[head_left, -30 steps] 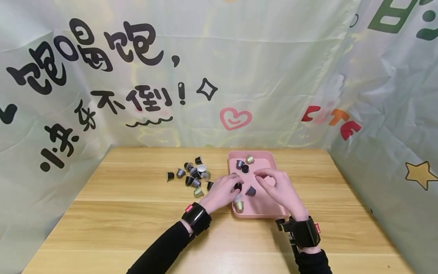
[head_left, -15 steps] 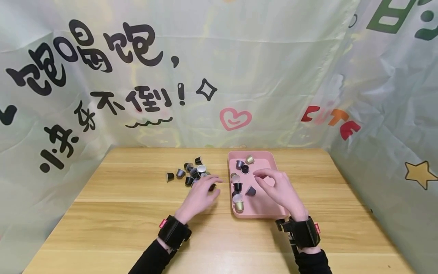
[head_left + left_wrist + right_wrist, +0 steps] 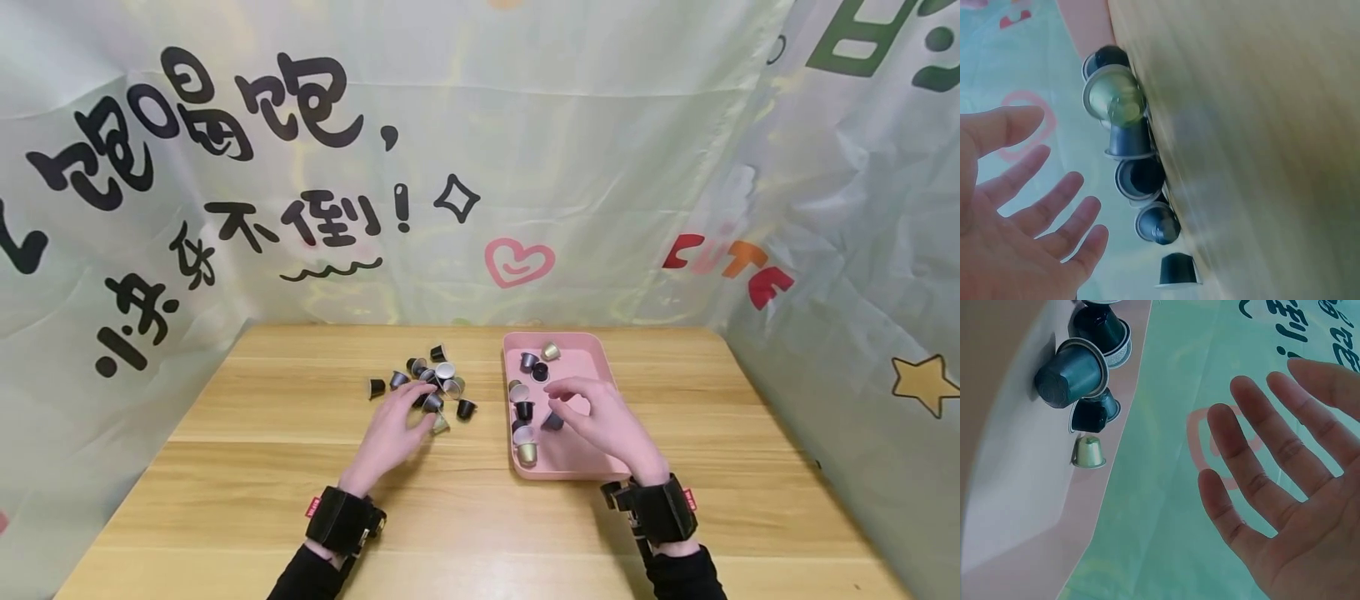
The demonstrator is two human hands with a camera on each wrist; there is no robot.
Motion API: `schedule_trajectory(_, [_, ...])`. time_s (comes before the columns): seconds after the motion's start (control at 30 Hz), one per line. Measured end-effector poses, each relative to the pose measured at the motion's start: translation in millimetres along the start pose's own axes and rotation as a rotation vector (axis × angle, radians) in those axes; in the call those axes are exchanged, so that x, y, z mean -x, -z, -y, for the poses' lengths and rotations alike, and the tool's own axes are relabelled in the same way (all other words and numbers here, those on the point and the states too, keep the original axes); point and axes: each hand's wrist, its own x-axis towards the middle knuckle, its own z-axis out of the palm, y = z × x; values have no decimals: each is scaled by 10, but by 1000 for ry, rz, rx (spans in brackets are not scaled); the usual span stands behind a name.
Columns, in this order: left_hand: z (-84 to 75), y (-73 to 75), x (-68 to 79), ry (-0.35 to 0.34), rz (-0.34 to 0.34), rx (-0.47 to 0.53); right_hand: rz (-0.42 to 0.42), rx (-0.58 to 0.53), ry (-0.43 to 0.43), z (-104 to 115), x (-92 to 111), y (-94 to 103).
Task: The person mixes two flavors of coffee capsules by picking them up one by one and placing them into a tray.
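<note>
My left hand (image 3: 390,437) hovers at the near left side of a loose pile of coffee capsules (image 3: 445,370). In the left wrist view its fingers are spread, with no capsule among them. Closest to its thumb in the head view is a pale green capsule (image 3: 441,425); the hand covers part of the pile. Over the pink tray (image 3: 573,462) hangs my right hand (image 3: 611,423), fingers loosely bent and holding nothing, above a dark grey capsule (image 3: 553,421). Several capsules lie in the tray, among them a black one (image 3: 524,411) and a gold one (image 3: 527,453).
The wooden table (image 3: 262,467) carries both pile and tray. A black capsule (image 3: 466,409) lies between pile and tray, another black capsule (image 3: 376,387) at the pile's left edge. A printed cloth (image 3: 420,283) hangs behind the table and along its sides.
My left hand has let go of a black capsule in the tray's left row and moved left to the pile. My right hand stays over the tray, shifted very slightly.
</note>
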Motion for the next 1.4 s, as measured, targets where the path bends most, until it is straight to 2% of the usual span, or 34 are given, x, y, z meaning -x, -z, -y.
schedule_trajectory(0.17, [42, 56, 18, 16, -22, 18, 17, 0, 3, 31, -15, -23])
schedule_trajectory(0.3, [34, 84, 21, 2, -23, 34, 29, 5, 18, 44, -28, -51])
schedule_trajectory(0.47, [29, 91, 35, -12, -25, 33, 62, 7, 53, 70, -52, -94])
schedule_trajectory(0.67, [46, 85, 41, -5, -22, 30, 118, 19, 56, 140, -101, -144])
schedule_trajectory(1.1, [25, 92, 34, -16, -20, 33, 205, 119, 95, 288, -314, -235])
schedule_trajectory(1.4, [20, 79, 28, -8, -9, 37, 275, 131, 102, 294, -452, -309])
